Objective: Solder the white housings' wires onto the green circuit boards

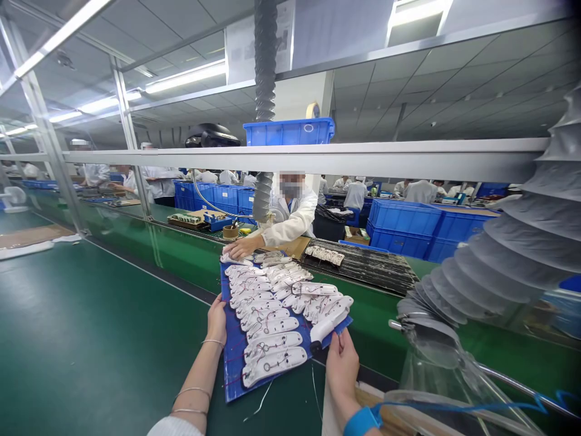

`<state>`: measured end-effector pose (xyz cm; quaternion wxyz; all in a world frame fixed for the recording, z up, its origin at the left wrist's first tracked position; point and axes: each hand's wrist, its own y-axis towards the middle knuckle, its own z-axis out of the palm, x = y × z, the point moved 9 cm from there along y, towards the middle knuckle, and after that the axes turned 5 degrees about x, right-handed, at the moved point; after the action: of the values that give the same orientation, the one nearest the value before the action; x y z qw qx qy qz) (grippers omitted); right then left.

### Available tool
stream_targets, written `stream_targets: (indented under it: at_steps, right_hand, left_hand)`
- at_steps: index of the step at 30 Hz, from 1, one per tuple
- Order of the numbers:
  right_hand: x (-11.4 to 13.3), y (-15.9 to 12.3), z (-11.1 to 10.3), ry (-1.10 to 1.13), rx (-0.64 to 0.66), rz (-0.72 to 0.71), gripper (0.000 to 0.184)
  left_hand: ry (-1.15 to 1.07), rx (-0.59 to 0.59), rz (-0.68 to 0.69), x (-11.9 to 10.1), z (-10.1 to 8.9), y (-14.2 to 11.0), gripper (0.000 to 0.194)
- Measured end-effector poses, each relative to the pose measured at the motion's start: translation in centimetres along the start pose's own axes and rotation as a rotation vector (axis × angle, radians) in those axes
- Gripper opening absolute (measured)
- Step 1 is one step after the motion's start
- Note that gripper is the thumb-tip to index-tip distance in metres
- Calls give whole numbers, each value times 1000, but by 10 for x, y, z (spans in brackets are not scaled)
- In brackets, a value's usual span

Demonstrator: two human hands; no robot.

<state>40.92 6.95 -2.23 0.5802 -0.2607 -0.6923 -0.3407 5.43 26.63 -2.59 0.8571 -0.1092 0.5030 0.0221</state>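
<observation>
A blue board (233, 363) carries rows of white plastic housings (275, 365) with thin dark and red wires on them. My left hand (216, 321) grips the board's left edge. On the opposite side, my right hand (341, 363) has its fingers closed around the right corner, beside a white housing (329, 324) that lies across the others. Several housings overlap on the right part of the board. At the far end, a co-worker's hand (245, 247) rests over the housings there.
A green worktable (113, 339) stretches to the left. Across the line sits a co-worker (295, 212) beside a dark slatted surface (363, 269) with more white parts. A grey flexible duct (490, 260) hangs at right. Blue crates (403, 218) stand behind, and a shelf rail (308, 158) crosses above.
</observation>
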Motion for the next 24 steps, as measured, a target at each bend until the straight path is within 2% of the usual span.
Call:
stream_targets:
  at_steps: [11, 24]
  right_hand:
    - [0, 0, 0, -28, 13, 38, 79]
    - [6, -1, 0, -46, 35, 51, 81]
  left_hand:
    - [-11, -1, 7, -3, 2, -4, 33]
    - [17, -5, 58, 1, -3, 6, 33]
